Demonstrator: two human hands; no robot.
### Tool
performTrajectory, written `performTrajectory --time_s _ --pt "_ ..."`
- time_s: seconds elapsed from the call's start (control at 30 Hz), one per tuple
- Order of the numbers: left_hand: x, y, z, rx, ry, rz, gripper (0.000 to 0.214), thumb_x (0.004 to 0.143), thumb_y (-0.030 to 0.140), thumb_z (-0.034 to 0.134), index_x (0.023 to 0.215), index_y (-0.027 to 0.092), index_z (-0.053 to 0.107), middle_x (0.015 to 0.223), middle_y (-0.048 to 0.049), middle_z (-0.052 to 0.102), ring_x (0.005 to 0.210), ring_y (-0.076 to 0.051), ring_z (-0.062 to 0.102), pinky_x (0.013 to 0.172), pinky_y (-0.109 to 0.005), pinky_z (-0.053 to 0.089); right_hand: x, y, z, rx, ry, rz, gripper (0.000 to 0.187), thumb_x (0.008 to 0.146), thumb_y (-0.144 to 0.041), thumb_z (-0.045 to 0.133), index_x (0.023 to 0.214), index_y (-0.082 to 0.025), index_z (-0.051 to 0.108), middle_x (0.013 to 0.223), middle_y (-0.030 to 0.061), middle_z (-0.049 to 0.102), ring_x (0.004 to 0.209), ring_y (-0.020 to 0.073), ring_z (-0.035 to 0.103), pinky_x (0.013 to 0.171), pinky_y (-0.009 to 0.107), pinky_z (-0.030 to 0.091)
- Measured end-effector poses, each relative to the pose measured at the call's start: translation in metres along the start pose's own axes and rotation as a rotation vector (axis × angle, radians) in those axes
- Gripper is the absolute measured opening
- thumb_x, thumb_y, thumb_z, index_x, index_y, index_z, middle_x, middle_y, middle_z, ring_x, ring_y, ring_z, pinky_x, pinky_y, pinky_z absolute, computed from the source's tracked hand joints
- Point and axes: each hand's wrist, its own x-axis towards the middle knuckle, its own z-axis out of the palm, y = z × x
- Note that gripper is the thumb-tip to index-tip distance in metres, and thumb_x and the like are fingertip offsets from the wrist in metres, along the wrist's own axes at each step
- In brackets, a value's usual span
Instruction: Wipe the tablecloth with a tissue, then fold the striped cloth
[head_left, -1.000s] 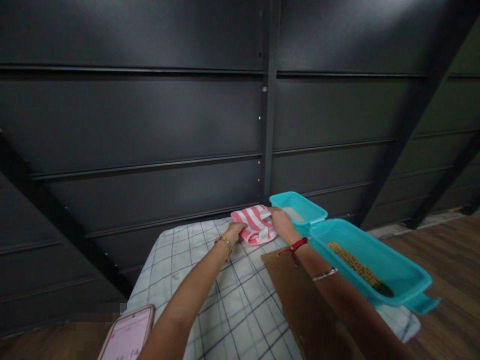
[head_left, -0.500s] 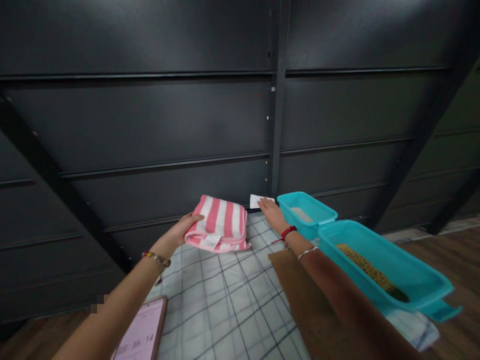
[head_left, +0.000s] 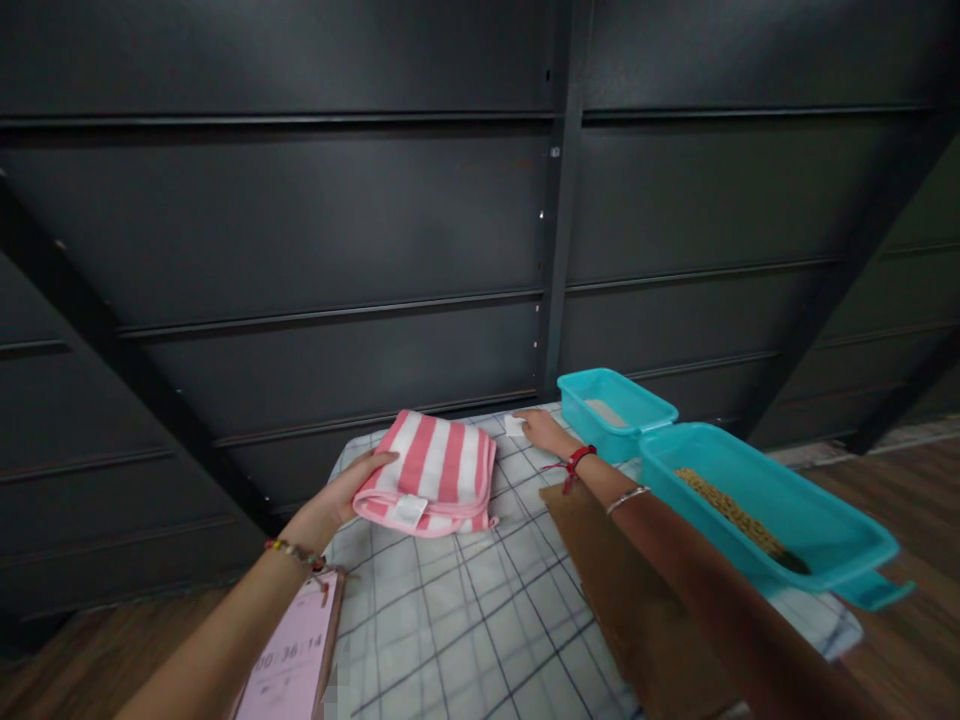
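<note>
A folded pink-and-white striped towel (head_left: 435,465) lies near the far left part of the cloth-covered table, its white label facing me. My left hand (head_left: 364,480) is closed on its left edge, thumb on top and the other fingers out of sight beneath. Close to the table's far edge, my right hand (head_left: 546,432) has its fingers curled together over a small white piece of paper (head_left: 514,426). Part of that paper is hidden by the fingers.
Right of my right arm stand two turquoise containers: a smaller one (head_left: 652,408) with something pale inside, and a larger one (head_left: 840,520) holding tan pellets. Brown cardboard (head_left: 600,590) lies under my right forearm. A phone (head_left: 292,655) showing a timer is at lower left. Dark panels (head_left: 337,220) rise behind the table.
My right hand has gone from lying flat over the white paper to curled fingers on it, and the paper sits lower. The towel has shifted slightly left and towards me with my left hand.
</note>
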Motion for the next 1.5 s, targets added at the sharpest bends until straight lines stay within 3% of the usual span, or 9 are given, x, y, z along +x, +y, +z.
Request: performTrajectory --time_s 0.2,0.3,0.43,0.57,0.7,0.83,0.97,1.13,1.5 --pt "0.001 -0.015 0.0 -0.014 -0.012 -0.06 0.011 0.072 0.023 0.061 0.08 0.017 0.063 0.068 -0.0042 0.07 0.059 -0.019 0.066 0.058 -0.028 0.056 -0.011 -0.004 -0.002 0.233 0.008 0.047 0.04 0.09 -0.014 0.036 0.125 -0.009 0.056 0.125 0.0157 0.058 0.114 0.0196 0.056 0.097 0.031 0.043" --pt "0.006 -0.016 0.007 -0.047 -0.06 -0.025 0.016 0.068 0.023 0.065 0.082 0.015 0.064 0.071 -0.0049 0.07 0.058 -0.018 0.065 0.058 -0.027 0.055 -0.02 -0.012 -0.005 0.62 -0.107 0.091 0.047 0.094 -0.032 0.038 0.137 -0.014 0.042 0.13 0.0146 0.055 0.109 0.018 0.059 0.089 0.031 0.049" --pt "0.023 -0.006 0.03 -0.023 -0.191 0.08 0.032 0.066 0.026 0.069 0.095 0.013 0.064 0.083 -0.006 0.072 0.063 -0.017 0.065 0.061 -0.027 0.055 -0.028 -0.021 -0.017 1.072 -0.336 0.01 0.068 0.071 -0.045 0.068 0.132 -0.02 0.048 0.12 0.0103 0.061 0.1 0.0225 0.062 0.088 0.036 0.05" --pt "0.05 -0.004 0.052 0.216 -0.3 0.26 0.044 0.071 0.03 0.064 0.111 0.011 0.059 0.1 -0.0103 0.07 0.084 -0.023 0.066 0.075 -0.033 0.053 -0.03 -0.015 -0.042 0.866 -0.299 -0.007 0.037 0.066 -0.033 0.07 0.1 -0.019 0.067 0.095 0.006 0.069 0.089 0.0239 0.064 0.082 0.037 0.051" --pt "0.073 -0.017 0.054 0.706 0.012 0.409 0.047 0.079 0.031 0.054 0.121 0.009 0.053 0.12 -0.016 0.062 0.112 -0.027 0.056 0.095 -0.039 0.043 -0.034 -0.012 -0.076 0.414 0.13 0.124 0.019 0.07 -0.018 0.06 0.089 -0.013 0.064 0.091 0.0113 0.066 0.091 0.0272 0.06 0.08 0.039 0.048" --pt "0.076 -0.03 0.036 1.019 0.108 0.381 0.056 0.084 0.037 0.048 0.129 0.004 0.046 0.131 -0.0215 0.053 0.122 -0.029 0.049 0.102 -0.036 0.036 -0.049 -0.038 -0.088 -0.1 0.483 0.098 0.031 0.077 -0.007 0.049 0.106 -0.007 0.059 0.119 0.0225 0.055 0.107 0.0308 0.054 0.088 0.041 0.044" --pt "0.067 -0.035 0.009 1.168 0.075 0.245 0.064 0.083 0.045 0.045 0.132 0.005 0.044 0.136 -0.0194 0.049 0.128 -0.028 0.043 0.102 -0.032 0.035 -0.066 -0.077 -0.054 -0.323 0.241 0.05 0.043 0.075 -0.001 0.049 0.117 -0.003 0.053 0.132 0.0285 0.045 0.123 0.0385 0.041 0.094 0.046 0.039" --pt "0.054 -0.044 -0.031 1.344 0.073 0.127 0.061 0.079 0.041 0.046 0.128 0.004 0.049 0.137 -0.0198 0.048 0.129 -0.03 0.041 0.103 -0.035 0.034 -0.056 -0.104 -0.006 -0.087 -0.237 0.037 0.044 0.073 -0.007 0.053 0.117 -0.006 0.052 0.104 0.0201 0.065 0.101 0.0315 0.06 0.077 0.035 0.047" --pt "0.037 -0.049 -0.098 1.473 0.351 0.004 0.037 0.074 0.006 0.041 0.105 0.01 0.061 0.108 -0.0144 0.068 0.107 -0.024 0.061 0.089 -0.027 0.044 0.011 -0.216 0.029 0.336 -0.068 -0.178 0.053 0.079 -0.015 0.055 0.131 -0.012 0.045 0.111 0.0121 0.066 0.098 0.0251 0.063 0.077 0.03 0.049"
